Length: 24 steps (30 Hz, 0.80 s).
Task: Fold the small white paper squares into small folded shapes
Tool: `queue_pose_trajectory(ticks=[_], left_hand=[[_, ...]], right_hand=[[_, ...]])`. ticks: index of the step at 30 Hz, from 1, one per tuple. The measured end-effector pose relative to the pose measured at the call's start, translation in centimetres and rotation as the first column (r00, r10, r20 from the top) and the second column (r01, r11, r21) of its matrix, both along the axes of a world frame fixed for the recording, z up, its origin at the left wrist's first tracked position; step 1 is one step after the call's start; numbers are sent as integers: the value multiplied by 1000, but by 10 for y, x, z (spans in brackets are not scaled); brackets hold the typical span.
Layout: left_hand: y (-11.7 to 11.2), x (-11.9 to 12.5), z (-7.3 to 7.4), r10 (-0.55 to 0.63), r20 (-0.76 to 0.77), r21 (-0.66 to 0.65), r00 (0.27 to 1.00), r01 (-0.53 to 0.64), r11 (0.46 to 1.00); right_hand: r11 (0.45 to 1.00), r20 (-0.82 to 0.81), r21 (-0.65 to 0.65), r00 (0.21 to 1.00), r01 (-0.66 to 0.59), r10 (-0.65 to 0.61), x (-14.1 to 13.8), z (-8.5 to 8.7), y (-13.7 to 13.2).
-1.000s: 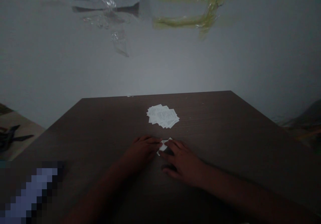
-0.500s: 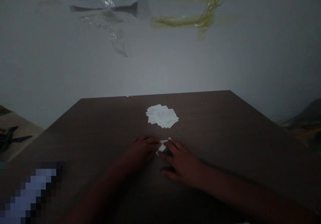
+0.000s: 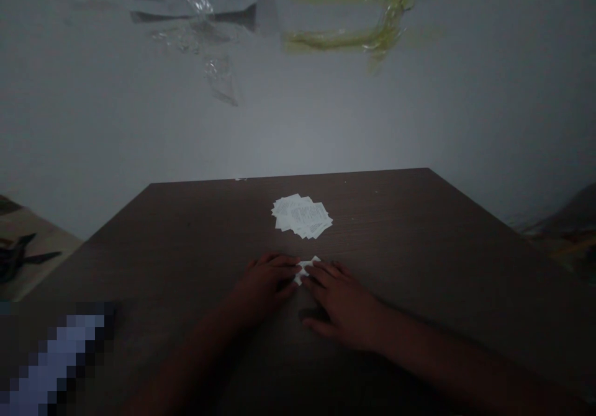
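Note:
A small white paper slip (image 3: 306, 267) lies on the dark wooden table (image 3: 419, 242), mostly covered by my fingers. My left hand (image 3: 265, 279) rests flat on the table with its fingertips pressing on the slip's left edge. From the right, my right hand (image 3: 342, 304) lies flat too, its fingers stretched out over the slip. The two hands almost touch above the paper. A loose stack of printed white paper slips (image 3: 302, 215) sits on the table just beyond my hands.
The table's far edge meets a pale wall with clear plastic and yellowish tape (image 3: 354, 37) stuck on it. Dark scissors (image 3: 18, 257) lie on a surface at the left. A blurred-out patch (image 3: 51, 360) covers the near left corner.
My hands have closed in slightly, so less of the small slip shows between my fingers. The stack has not moved.

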State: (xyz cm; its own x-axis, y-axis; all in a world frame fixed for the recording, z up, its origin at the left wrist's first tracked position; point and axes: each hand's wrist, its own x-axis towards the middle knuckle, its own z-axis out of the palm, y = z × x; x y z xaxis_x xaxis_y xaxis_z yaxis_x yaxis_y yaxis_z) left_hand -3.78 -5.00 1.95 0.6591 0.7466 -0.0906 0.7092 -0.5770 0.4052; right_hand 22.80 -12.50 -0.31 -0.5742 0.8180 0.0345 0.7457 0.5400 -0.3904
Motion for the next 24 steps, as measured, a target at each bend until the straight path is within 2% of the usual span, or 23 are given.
queue_pose_trajectory(ticks=[7,13,24], left_hand=[[1,2,-4,28,9,0,1000,-28,1000],[-2,4,2,50,-17,-4,999,-50,999],[-2,6,2,28,-32,11,999,-28,1000]], right_hand=[[999,6,-36,999,34,-33,1,2,1],[987,-3,22,988,157,-157,8,-3,10],[985,24,51,986,166,-167,8,5,12]])
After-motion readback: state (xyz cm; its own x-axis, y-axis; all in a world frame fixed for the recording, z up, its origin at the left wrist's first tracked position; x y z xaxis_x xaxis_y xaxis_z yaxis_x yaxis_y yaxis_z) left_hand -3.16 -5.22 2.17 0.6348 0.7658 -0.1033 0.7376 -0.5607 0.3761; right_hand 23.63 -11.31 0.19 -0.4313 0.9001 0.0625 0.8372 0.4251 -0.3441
